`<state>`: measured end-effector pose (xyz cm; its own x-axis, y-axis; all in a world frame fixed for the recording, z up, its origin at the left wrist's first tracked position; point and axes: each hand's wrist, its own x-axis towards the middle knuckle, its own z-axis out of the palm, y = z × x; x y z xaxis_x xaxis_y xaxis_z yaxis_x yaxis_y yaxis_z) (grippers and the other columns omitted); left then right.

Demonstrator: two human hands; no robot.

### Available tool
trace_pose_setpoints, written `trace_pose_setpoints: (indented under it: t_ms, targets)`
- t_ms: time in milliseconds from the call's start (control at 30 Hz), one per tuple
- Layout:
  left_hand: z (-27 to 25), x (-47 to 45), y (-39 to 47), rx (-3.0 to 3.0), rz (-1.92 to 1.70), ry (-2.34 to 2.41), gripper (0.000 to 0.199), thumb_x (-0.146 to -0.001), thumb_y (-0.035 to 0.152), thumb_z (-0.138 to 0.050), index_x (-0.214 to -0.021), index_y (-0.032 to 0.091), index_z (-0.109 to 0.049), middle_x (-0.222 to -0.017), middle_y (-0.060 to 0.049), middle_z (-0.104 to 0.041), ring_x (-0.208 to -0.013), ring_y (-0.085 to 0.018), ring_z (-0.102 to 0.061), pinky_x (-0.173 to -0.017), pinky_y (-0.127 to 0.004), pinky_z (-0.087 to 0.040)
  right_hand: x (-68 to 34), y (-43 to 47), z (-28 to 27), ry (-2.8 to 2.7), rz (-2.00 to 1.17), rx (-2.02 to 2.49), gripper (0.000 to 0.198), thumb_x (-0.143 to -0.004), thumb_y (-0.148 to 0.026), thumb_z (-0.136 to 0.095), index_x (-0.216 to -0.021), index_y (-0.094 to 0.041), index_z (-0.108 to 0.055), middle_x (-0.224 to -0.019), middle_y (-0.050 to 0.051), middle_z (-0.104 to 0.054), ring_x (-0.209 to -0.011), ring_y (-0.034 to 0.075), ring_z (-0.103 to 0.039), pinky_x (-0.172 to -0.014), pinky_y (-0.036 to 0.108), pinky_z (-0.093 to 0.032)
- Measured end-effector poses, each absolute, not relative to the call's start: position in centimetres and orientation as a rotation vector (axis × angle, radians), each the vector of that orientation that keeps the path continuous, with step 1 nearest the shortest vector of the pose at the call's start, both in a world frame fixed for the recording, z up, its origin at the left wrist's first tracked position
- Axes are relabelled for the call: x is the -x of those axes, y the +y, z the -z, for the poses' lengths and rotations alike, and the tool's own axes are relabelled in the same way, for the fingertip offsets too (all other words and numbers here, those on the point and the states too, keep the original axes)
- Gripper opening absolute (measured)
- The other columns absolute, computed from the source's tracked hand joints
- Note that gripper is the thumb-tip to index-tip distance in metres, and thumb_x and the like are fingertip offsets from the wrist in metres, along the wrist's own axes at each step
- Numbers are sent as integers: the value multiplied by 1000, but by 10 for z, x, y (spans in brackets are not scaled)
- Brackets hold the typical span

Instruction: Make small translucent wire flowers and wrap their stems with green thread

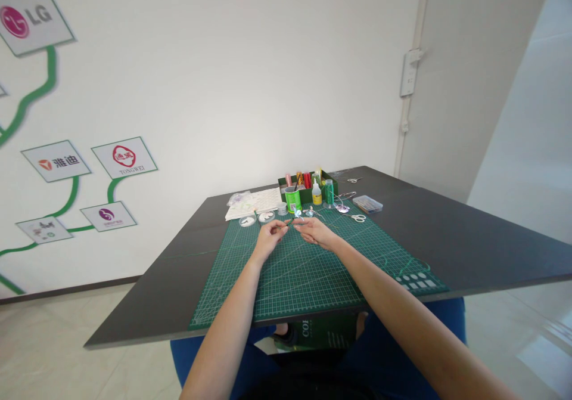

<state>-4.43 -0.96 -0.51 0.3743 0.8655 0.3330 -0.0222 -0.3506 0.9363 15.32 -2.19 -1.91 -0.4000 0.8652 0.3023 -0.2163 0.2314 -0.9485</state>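
Note:
Over the far half of the green cutting mat (308, 275), my left hand (269, 237) and my right hand (313, 233) meet with their fingertips almost touching. A small, thin green piece (289, 222) shows between them; its exact kind is too small to tell. My left thumb and forefinger pinch its end. The right fingers are also pressed together, and what they grip is hidden. Just beyond the fingertips stand a bright green can (293, 200) and a small shiny ornament (298, 213). Two round white dishes, one of them a dish (247, 222), lie beyond my left hand.
At the back stands a dark green box (306, 195) of thread spools, with a yellow-labelled glue bottle (317, 192) and a green thread spool (329, 192) before it. Scissors (358, 218) and a clear plastic case (367, 204) lie right. White patterned sheets (259, 202) lie left.

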Motion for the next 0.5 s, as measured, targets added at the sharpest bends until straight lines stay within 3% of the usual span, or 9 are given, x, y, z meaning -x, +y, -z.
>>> trace_pose_setpoints:
  t_ms: [233, 500]
  targets:
    - [3, 45, -10, -1697, -1150, 786, 39, -70, 51, -81, -78, 17, -63, -53, 7, -46, -43, -7, -38, -45, -20, -29, -152, -21, 19, -1484, -1383, 634, 51, -76, -48, -76, -111, -12, -68, -33, -15, -35, -29, 5, -22, -36, 20, -16]
    - [5, 45, -4, -1747, -1208, 809, 36, -68, 47, -81, -78, 15, -68, -67, 1, -60, -52, -8, -45, -52, -22, -37, -152, -26, 16, -1494, -1365, 639, 44, -79, -45, -75, -108, -12, -67, -35, -14, -35, -29, 5, -23, -36, 20, -15]
